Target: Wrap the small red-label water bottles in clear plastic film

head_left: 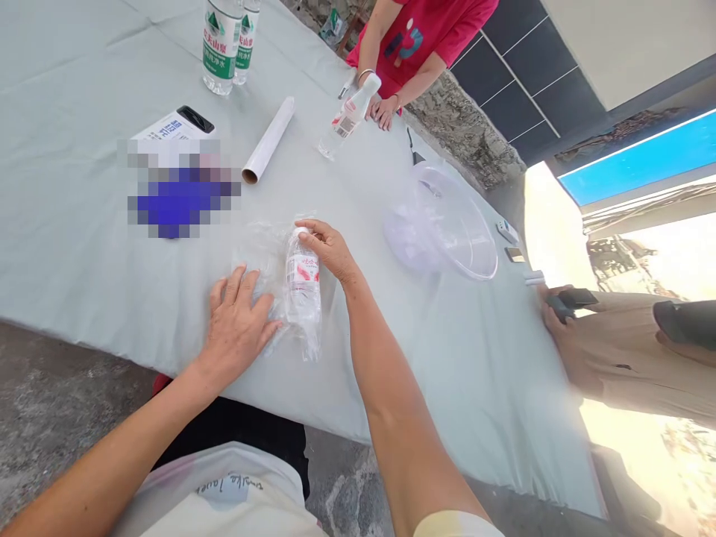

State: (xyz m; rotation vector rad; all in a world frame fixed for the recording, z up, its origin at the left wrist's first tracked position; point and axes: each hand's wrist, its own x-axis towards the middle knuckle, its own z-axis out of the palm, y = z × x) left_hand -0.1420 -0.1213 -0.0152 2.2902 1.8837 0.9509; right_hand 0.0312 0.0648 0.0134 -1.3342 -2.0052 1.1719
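A clear plastic water bottle [303,272] with a red and white label lies on its side on the table, its cap end pointing away from me. Thin transparent plastic film [260,250] is spread beside and around it. My right hand [330,250] grips the bottle near its cap, thumb and fingers curled over that end. To the left, my left hand [239,317] lies with fingers spread on the film, holding nothing. Its thumb reaches close to the lower part of the bottle.
Ahead lies a white roll [268,142] of film. Two labelled water bottles [219,52] stand far left, near a phone [195,119]. A clear basin [456,224] sits to the right. Across the table, a person in a red shirt [425,33] is near another bottle [347,119].
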